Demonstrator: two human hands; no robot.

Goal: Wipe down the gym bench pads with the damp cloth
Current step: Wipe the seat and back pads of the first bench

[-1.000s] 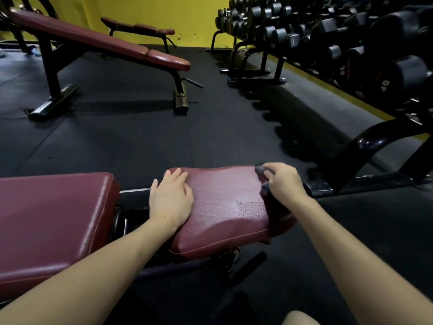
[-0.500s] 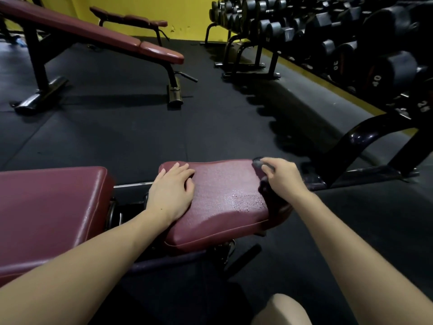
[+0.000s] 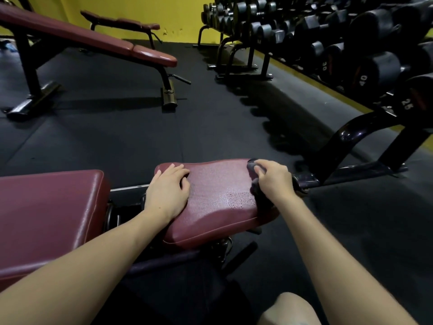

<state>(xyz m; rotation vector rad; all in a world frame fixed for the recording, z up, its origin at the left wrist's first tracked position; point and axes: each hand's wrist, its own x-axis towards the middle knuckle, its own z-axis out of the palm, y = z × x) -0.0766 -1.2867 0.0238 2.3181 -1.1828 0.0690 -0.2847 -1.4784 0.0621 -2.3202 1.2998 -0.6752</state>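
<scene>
A dark red seat pad [image 3: 218,202] lies in front of me, its top beaded with wet drops. A larger red back pad [image 3: 46,214] sits to its left across a gap. My left hand [image 3: 167,191] rests flat on the seat pad's left end, fingers relaxed. My right hand [image 3: 275,178] grips a dark grey cloth [image 3: 254,181] bunched against the pad's right edge, and most of the cloth is hidden under the hand.
A second red incline bench [image 3: 100,41] stands on the black rubber floor at the far left, a third behind it. A dumbbell rack [image 3: 351,43] runs along the right, with its black leg [image 3: 365,137] close to the seat pad's right end. My knee [image 3: 290,308] shows at the bottom.
My right hand with the cloth has stayed at the pad's right edge, shifting only slightly along it. My left hand keeps its place. The camera has tilted a little.
</scene>
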